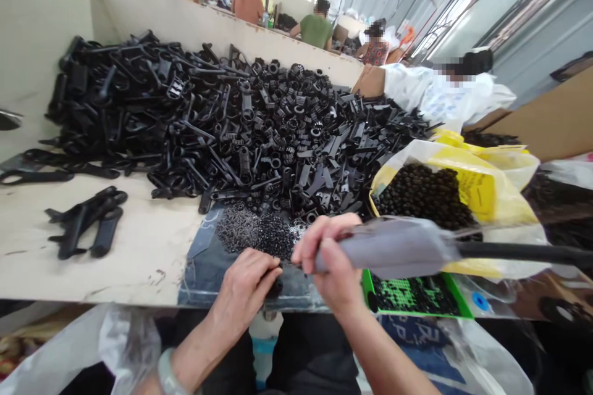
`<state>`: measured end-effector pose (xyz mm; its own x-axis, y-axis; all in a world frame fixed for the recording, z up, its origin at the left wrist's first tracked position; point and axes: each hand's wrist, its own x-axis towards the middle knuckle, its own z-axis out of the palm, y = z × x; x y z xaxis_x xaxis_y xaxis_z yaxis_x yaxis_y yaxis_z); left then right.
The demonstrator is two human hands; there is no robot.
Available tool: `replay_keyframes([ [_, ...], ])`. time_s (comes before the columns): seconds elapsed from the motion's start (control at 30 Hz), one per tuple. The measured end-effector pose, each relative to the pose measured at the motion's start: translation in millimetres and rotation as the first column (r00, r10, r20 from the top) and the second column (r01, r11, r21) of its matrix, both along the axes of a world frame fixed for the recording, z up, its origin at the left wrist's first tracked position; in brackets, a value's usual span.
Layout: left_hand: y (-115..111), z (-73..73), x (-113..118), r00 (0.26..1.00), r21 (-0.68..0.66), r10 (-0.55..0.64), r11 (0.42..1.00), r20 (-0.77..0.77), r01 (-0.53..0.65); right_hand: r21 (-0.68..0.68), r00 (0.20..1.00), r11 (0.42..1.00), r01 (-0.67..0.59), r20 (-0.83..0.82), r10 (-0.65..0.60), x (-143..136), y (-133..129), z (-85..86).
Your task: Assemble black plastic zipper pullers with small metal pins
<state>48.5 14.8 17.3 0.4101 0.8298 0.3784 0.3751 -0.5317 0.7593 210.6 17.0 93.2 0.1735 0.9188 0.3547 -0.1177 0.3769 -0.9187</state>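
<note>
My right hand (336, 265) is wrapped round a grey handheld tool (393, 247) with a black cable or rod at its far end; the tip points left towards my left hand. My left hand (248, 281) has its fingers pinched together on a small black part (275, 287), partly hidden under the fingertips. Both hands are over a dark blue cloth (204, 271) at the table's front edge. Just beyond them lie small heaps of grey pieces (238, 228), black pieces (273, 231) and silvery pieces (299, 229).
A large heap of black plastic parts (208, 117) covers the table's back. Several black handles (88, 222) lie at left. At right are an open bag of dark round pieces (417, 194) and a green tray (463, 302). Other people sit beyond the partition (194, 18).
</note>
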Motion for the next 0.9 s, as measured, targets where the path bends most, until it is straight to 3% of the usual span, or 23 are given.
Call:
replay_keyframes([
  [0.13,0,-0.5,0,1.000,-0.002,0.017,1.000,0.003,-0.017,0.070,0.985,0.986,0.154,-0.095,-0.147,30,-14,-6.1],
  [0.33,-2,0.9,1,1.000,-0.016,0.026,1.000,-0.008,-0.026,0.026,0.978,0.979,0.200,-0.062,-0.198,45,-33,-38.4],
  [0.5,-3,0.5,2,0.999,-0.023,0.040,0.999,-0.013,-0.040,-0.002,0.980,0.980,0.197,-0.037,-0.197,49,-33,-54.0],
  [0.7,-3,-2.9,1,0.999,-0.028,0.041,0.999,-0.023,-0.042,-0.015,0.980,0.981,0.196,-0.030,-0.196,53,-28,-59.1],
  [0.9,-4,-2.3,1,0.998,-0.018,0.042,0.999,-0.048,-0.043,-0.012,0.979,0.980,0.200,-0.029,-0.200,53,-27,-48.8],
])
